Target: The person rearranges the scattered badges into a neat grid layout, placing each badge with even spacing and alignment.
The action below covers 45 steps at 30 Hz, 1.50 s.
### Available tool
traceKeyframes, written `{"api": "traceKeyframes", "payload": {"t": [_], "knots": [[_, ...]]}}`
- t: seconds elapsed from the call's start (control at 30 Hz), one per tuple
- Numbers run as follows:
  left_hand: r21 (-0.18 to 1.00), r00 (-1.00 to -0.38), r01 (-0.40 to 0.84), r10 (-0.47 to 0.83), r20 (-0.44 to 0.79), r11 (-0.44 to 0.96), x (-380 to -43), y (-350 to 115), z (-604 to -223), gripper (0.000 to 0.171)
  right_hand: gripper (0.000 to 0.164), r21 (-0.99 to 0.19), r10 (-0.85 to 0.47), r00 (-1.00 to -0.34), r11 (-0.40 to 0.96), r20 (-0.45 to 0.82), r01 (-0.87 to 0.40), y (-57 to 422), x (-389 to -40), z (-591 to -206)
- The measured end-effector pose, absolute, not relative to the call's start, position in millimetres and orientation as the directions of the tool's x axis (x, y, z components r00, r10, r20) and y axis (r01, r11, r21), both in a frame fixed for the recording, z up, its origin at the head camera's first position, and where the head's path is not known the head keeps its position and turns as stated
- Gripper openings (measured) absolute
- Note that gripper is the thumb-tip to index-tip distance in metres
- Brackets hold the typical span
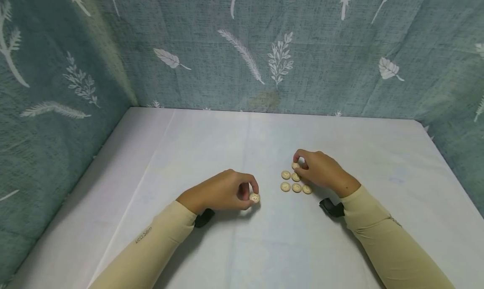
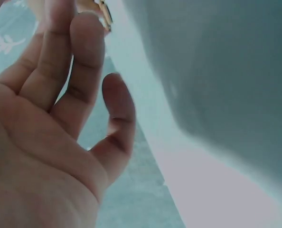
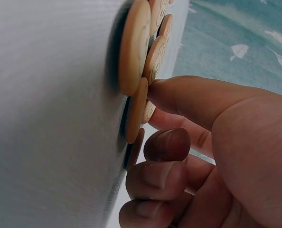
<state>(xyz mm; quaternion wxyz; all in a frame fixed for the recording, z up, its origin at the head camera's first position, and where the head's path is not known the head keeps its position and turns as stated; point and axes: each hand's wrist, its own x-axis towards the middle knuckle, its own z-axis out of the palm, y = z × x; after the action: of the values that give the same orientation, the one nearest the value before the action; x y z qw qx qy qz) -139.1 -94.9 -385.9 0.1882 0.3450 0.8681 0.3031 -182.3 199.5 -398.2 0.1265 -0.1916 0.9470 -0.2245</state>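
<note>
My left hand (image 1: 228, 191) pinches a round wooden button (image 1: 255, 198) between thumb and index finger, face up and just above the white tabletop. To its right, my right hand (image 1: 315, 167) holds another wooden button (image 1: 295, 166) by the edges, at the back of a small group. In front of that one lie two buttons side by side, the left one (image 1: 285, 174) fully in view. A front row of three has its middle button (image 1: 296, 188) below them. In the right wrist view, the thumb (image 3: 179, 97) is close against the buttons, whose pale faces carry dark line markings.
A white cloth (image 1: 196, 142) covers the table. Green fabric with white leaf prints (image 1: 204, 70) hangs behind it and along both sides. Dark straps (image 1: 332, 208) sit at both wrists, below light sleeves (image 1: 385, 230).
</note>
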Motion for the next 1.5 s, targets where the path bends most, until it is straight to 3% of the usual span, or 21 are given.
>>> {"api": "traceKeyframes", "payload": {"t": [0.37, 0.77, 1.2, 1.5], "knots": [[0.652, -0.731, 0.49, 0.68, -0.054, 0.578, -180, -62, -387, 0.017, 0.016, -0.463, -0.409, -0.9, 0.833, -0.15, -0.301, 200, -185, -401], [0.531, -0.799, 0.471, 0.596, -0.083, 0.705, -211, -27, -393, 0.019, 0.016, -0.47, -0.41, -0.901, 0.829, -0.143, -0.302, 200, -184, -401], [0.531, -0.794, 0.408, 0.576, -0.196, 0.743, -219, -6, -393, 0.022, 0.02, -0.481, -0.425, -0.889, 0.823, -0.17, -0.302, 202, -184, -398], [0.506, -0.769, 0.436, 0.6, -0.221, 0.744, -222, -1, -396, 0.024, 0.024, -0.485, -0.422, -0.89, 0.822, -0.17, -0.297, 203, -184, -397]]}}
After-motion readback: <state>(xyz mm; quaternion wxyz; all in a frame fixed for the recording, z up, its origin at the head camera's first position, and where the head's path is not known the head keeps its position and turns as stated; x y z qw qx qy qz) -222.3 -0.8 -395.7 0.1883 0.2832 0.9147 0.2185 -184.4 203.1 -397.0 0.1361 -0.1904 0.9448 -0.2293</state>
